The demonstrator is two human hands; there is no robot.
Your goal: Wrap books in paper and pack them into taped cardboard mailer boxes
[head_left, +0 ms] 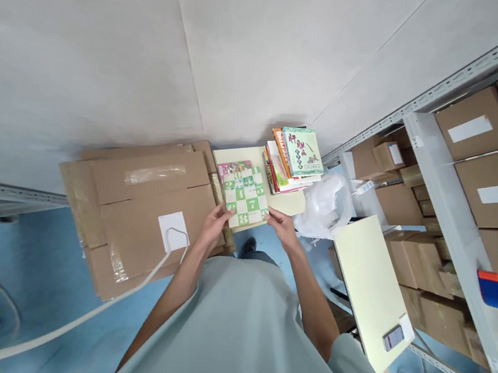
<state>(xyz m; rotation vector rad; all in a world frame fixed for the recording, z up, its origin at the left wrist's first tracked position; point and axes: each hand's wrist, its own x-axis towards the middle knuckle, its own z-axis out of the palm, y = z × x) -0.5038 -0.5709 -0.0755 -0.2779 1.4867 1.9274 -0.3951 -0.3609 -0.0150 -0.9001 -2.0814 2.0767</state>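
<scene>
Through the head view, my only one here, I see the left hand [214, 224] and the right hand [283, 228] at the near corners of a green-and-white checked book [247, 197]. The left fingers are closed on its near left corner and the right fingers on its near right one. It lies over a pink-covered book [236, 168], whose far edge shows beyond it, above the pale counter [287, 203]; I can't tell whether the two touch. I judge the step in hand to be handling or squaring this book. Any shift from here would call for an even grip at both corners, so that the lower book doesn't get dragged askew. Just to the right, the book stack [303, 151] has uneven edges and would want room, as would the plastic bag [327, 203] beside it.
</scene>
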